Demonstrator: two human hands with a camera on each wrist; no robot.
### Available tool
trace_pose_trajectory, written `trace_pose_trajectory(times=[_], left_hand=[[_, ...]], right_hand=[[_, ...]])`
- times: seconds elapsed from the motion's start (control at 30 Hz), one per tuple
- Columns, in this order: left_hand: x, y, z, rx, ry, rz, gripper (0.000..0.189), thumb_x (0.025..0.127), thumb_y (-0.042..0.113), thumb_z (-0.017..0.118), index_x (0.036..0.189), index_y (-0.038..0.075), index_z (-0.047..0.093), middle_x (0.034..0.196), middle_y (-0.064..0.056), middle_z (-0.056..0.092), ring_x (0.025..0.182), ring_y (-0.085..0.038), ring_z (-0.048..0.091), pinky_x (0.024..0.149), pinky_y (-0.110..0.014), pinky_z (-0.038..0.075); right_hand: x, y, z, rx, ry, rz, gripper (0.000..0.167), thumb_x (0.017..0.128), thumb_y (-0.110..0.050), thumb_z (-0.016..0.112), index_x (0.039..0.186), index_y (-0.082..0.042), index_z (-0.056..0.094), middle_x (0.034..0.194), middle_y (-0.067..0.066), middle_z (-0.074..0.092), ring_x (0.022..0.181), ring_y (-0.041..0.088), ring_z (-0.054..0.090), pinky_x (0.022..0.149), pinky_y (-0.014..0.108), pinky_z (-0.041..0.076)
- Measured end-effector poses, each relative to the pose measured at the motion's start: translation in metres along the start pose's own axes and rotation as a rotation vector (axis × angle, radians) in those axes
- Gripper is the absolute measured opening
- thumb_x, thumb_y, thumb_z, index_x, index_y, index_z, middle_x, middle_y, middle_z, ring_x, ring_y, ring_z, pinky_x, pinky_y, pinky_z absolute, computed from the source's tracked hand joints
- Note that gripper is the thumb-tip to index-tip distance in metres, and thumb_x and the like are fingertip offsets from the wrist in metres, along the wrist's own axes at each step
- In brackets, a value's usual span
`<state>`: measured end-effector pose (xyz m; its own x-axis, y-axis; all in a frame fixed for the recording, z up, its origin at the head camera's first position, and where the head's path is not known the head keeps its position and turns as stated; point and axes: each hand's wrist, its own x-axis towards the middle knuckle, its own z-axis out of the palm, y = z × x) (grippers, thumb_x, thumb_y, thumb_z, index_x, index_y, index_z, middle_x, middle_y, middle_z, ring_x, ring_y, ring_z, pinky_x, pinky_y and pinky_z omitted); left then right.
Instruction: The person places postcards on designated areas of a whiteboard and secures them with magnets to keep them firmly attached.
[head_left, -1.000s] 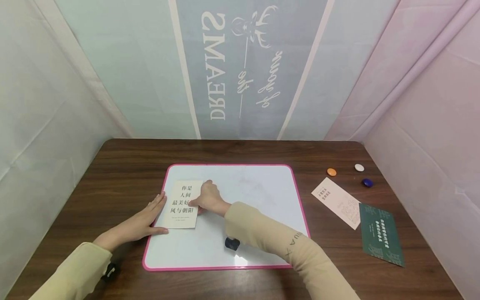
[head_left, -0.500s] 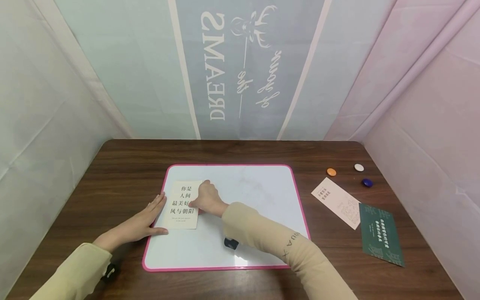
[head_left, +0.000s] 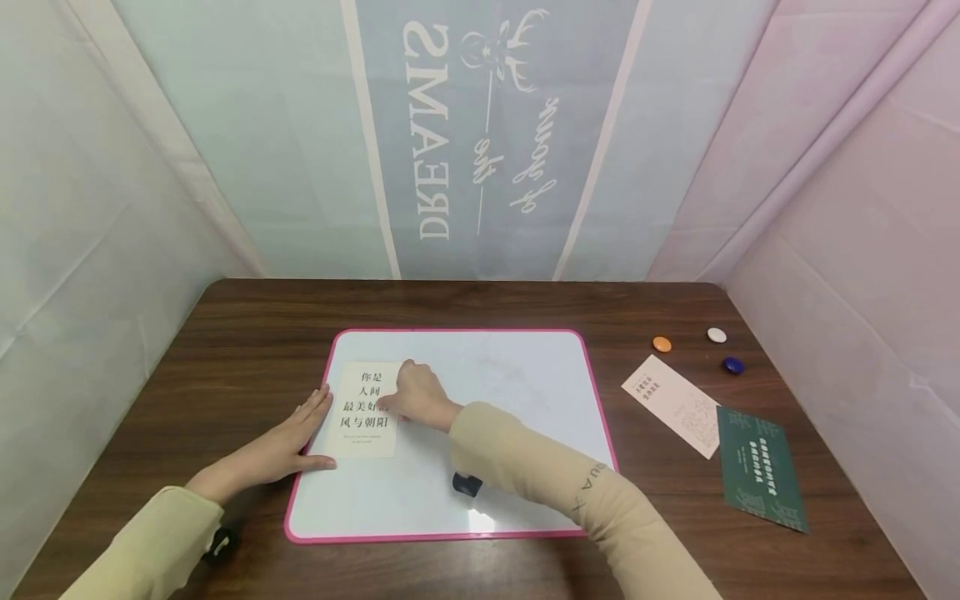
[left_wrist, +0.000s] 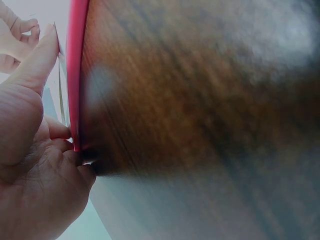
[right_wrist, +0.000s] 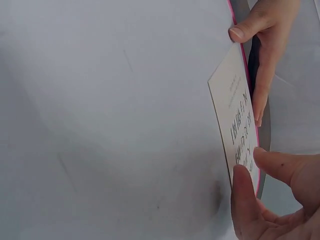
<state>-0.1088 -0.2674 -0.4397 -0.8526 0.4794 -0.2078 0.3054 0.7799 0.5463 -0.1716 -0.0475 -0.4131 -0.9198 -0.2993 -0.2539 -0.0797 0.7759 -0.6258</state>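
A cream card (head_left: 367,437) with black characters lies on the left part of a whiteboard (head_left: 510,417) with a pink rim. My right hand (head_left: 422,396) holds the card at its right edge, thumb over the printed face; the right wrist view shows that thumb and a finger (right_wrist: 243,187) at the edge. My left hand (head_left: 277,446) rests along the board's left rim, fingers straight and thumb on the board near the card's lower left corner. In the left wrist view, the left palm (left_wrist: 40,180) lies beside the pink rim (left_wrist: 76,65).
On the brown table (head_left: 262,317), to the right, lie a pale pink card (head_left: 667,400) and a dark green card (head_left: 761,475), slightly overlapping. Behind them sit an orange disc (head_left: 662,344), a white disc (head_left: 716,335) and a blue disc (head_left: 733,365). Fabric walls (head_left: 300,167) surround the table.
The cream card has turned slightly and shifted a little left, now straighter against the board. My right hand moved slightly left with it; my left hand has stayed in place.
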Motion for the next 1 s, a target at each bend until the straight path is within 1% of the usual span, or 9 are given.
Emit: trace_pose_trajectory(times=[0.07, 0.13, 0.27, 0.5, 0.6, 0.67, 0.77, 0.9, 1.0], left_hand=[[0.0, 0.0, 0.001, 0.005, 0.004, -0.001, 0.103, 0.073, 0.047, 0.069, 0.142, -0.008, 0.015, 0.149, -0.026, 0.007, 0.134, -0.044, 0.009, 0.103, -0.058, 0.017], [-0.001, 0.001, 0.003, 0.007, 0.007, -0.003, 0.103, 0.073, 0.047, 0.069, 0.142, -0.008, 0.015, 0.149, -0.026, 0.006, 0.134, -0.044, 0.009, 0.103, -0.058, 0.017], [-0.002, 0.002, 0.006, 0.01, 0.016, -0.002, 0.104, 0.073, 0.046, 0.07, 0.142, -0.008, 0.015, 0.149, -0.025, 0.006, 0.134, -0.044, 0.009, 0.103, -0.058, 0.017], [-0.004, 0.003, 0.011, 0.0, 0.03, -0.001, 0.104, 0.072, 0.046, 0.07, 0.142, -0.008, 0.014, 0.149, -0.024, 0.005, 0.135, -0.042, 0.008, 0.103, -0.059, 0.016], [-0.004, 0.003, 0.01, 0.002, 0.028, -0.001, 0.104, 0.072, 0.047, 0.07, 0.142, -0.008, 0.015, 0.149, -0.024, 0.005, 0.135, -0.042, 0.008, 0.103, -0.058, 0.016], [-0.004, 0.003, 0.01, 0.0, 0.025, -0.003, 0.104, 0.073, 0.047, 0.07, 0.142, -0.008, 0.015, 0.149, -0.024, 0.005, 0.135, -0.042, 0.008, 0.103, -0.058, 0.016], [-0.004, 0.004, 0.009, 0.004, 0.022, -0.005, 0.104, 0.073, 0.047, 0.07, 0.142, -0.008, 0.014, 0.149, -0.025, 0.005, 0.135, -0.043, 0.008, 0.103, -0.059, 0.016], [-0.004, 0.005, 0.007, 0.008, 0.023, -0.001, 0.103, 0.073, 0.045, 0.07, 0.141, -0.009, 0.015, 0.149, -0.025, 0.006, 0.134, -0.044, 0.009, 0.103, -0.059, 0.017], [-0.004, 0.005, 0.007, 0.009, 0.022, 0.0, 0.103, 0.073, 0.045, 0.071, 0.141, -0.009, 0.015, 0.149, -0.025, 0.006, 0.134, -0.044, 0.009, 0.103, -0.059, 0.017]], right_hand=[[0.0, 0.001, -0.003, -0.043, 0.009, -0.044, 0.035, 0.079, -0.023, 0.072, 0.095, 0.003, 0.054, 0.063, 0.004, 0.058, 0.046, 0.009, 0.049, 0.041, 0.017, 0.035], [0.0, 0.003, -0.006, -0.101, 0.022, -0.099, 0.029, 0.082, -0.023, 0.069, 0.094, 0.001, 0.058, 0.071, 0.005, 0.061, 0.053, 0.009, 0.05, 0.046, 0.017, 0.037], [-0.001, 0.007, -0.01, -0.23, 0.04, -0.209, 0.023, 0.086, -0.02, 0.064, 0.099, -0.001, 0.062, 0.086, 0.006, 0.065, 0.065, 0.009, 0.054, 0.056, 0.016, 0.043], [-0.005, 0.016, -0.018, -0.441, 0.038, -0.411, 0.02, 0.089, -0.014, 0.058, 0.105, -0.003, 0.064, 0.096, 0.006, 0.066, 0.076, 0.01, 0.057, 0.066, 0.016, 0.047], [-0.006, 0.019, -0.022, -0.544, 0.03, -0.471, 0.021, 0.089, -0.015, 0.058, 0.107, -0.006, 0.064, 0.1, 0.003, 0.065, 0.082, 0.011, 0.057, 0.07, 0.017, 0.047], [-0.006, 0.021, -0.025, -0.596, 0.025, -0.498, 0.021, 0.089, -0.016, 0.058, 0.108, -0.008, 0.064, 0.1, 0.002, 0.064, 0.085, 0.012, 0.056, 0.073, 0.019, 0.047], [-0.006, 0.025, -0.03, -0.644, 0.018, -0.53, 0.02, 0.089, -0.016, 0.058, 0.107, -0.009, 0.065, 0.098, 0.002, 0.064, 0.083, 0.013, 0.055, 0.072, 0.02, 0.047], [-0.008, 0.03, -0.037, -0.67, 0.018, -0.544, 0.02, 0.089, -0.016, 0.058, 0.106, -0.009, 0.065, 0.097, 0.002, 0.063, 0.082, 0.014, 0.054, 0.073, 0.021, 0.047], [-0.008, 0.033, -0.042, -0.681, 0.015, -0.538, 0.02, 0.089, -0.016, 0.058, 0.106, -0.008, 0.065, 0.099, 0.003, 0.063, 0.086, 0.015, 0.054, 0.076, 0.022, 0.047]])
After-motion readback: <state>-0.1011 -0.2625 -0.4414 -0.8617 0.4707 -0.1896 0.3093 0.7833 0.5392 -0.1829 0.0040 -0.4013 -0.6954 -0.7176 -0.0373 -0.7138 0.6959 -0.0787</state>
